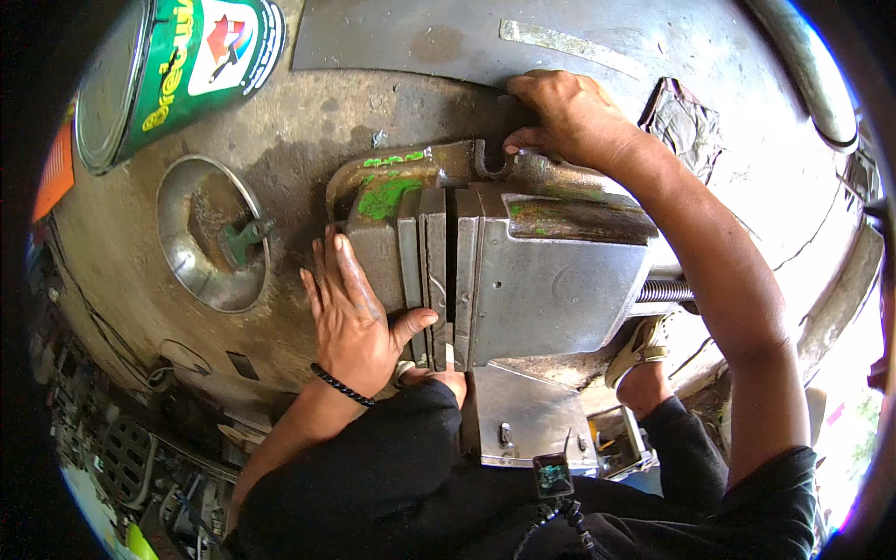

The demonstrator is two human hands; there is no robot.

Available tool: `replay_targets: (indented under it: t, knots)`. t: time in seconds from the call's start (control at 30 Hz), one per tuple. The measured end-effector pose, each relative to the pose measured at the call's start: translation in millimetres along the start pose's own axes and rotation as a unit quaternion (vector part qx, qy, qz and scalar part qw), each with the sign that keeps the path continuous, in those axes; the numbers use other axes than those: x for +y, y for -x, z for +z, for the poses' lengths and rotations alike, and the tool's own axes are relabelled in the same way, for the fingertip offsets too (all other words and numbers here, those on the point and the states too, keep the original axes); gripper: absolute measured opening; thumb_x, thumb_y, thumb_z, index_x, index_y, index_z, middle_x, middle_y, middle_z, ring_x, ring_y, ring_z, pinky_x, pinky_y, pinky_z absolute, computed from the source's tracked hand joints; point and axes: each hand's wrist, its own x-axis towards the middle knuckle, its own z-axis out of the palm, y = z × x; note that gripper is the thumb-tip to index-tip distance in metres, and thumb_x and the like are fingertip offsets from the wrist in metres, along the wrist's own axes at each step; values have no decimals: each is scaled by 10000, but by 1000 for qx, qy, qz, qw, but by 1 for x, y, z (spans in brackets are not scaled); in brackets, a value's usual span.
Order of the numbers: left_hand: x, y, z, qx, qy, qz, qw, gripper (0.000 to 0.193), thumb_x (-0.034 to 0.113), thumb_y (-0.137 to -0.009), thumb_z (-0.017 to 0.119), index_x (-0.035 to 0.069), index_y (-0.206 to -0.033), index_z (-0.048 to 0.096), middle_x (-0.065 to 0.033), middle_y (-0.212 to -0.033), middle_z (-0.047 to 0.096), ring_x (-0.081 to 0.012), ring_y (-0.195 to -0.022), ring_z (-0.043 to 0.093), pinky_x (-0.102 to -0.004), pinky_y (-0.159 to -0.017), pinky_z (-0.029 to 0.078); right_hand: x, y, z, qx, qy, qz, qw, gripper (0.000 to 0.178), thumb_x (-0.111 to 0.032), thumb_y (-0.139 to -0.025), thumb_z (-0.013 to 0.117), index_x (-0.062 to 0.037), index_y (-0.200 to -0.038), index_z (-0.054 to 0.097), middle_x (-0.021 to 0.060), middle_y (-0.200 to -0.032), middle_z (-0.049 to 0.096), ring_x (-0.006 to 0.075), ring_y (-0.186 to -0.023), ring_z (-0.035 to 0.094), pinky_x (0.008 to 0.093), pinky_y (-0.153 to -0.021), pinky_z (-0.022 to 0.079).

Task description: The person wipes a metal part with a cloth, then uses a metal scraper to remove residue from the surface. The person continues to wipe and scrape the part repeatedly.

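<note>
A heavy grey machine vise (pixel 560 289) with green paint patches lies in the middle of the head view. A narrow dark gap runs between its upright jaws. My left hand (pixel 359 322) presses flat against its left side, fingers stretched out and thumb reaching over the jaw edge. At the far side, my right hand (pixel 569 112) is bent beside the vise's slotted flange, thumb at the flange and fingertips by a metal sheet's edge. Thumb and fingers stand apart with nothing visible between them; the outer fingers are hidden. A threaded screw (pixel 665 291) sticks out at right.
A metal sheet (pixel 392 37) covers the far bench. Left stand a green paint can (pixel 177 75) and a round metal bowl (pixel 173 233) with a small green part in it. A dark crumpled cloth (pixel 681 126) lies right of my right hand. A metal plate (pixel 527 411) is below the vise.
</note>
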Motion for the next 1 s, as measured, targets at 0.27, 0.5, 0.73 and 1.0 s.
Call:
replay_targets:
  t: [0.27,0.5,0.73,1.0]
  knots:
    - [0,0,0,5,7,4,1000,1292,795,-802,566,-90,-1576,30,-395,-1567,228,-587,-1444,252,-739,-1130,198,-9,-4,-11,-40,91,-41,994,648,-548,-822,761,-107,-1277,622,131,-1100,723,293,-1067,703,430,-901,568]
    - [0,-1,1,9,7,1,1000,1299,798,-791,572,-97,-1571,46,-392,-1566,234,-580,-1450,249,-734,-1132,204,-11,-5,-14,-22,72,-86,993,631,-555,-809,753,-87,-1218,643,147,-1101,718,300,-1059,709,428,-919,558]
    - [0,-1,0,8,3,-3,1000,1295,794,-789,580,-91,-1574,55,-387,-1569,237,-574,-1454,248,-723,-1143,201,-5,3,-3,18,95,-70,993,597,-517,-817,774,-70,-1195,656,128,-1084,725,303,-1026,718,429,-924,557]
    - [1,-1,-1,2,6,-5,1000,1292,795,-790,577,-87,-1576,52,-389,-1568,238,-575,-1458,243,-717,-1149,198,-4,2,-13,-45,66,-28,996,591,-450,-824,794,-52,-1233,637,166,-1174,691,322,-1088,685,432,-952,544]
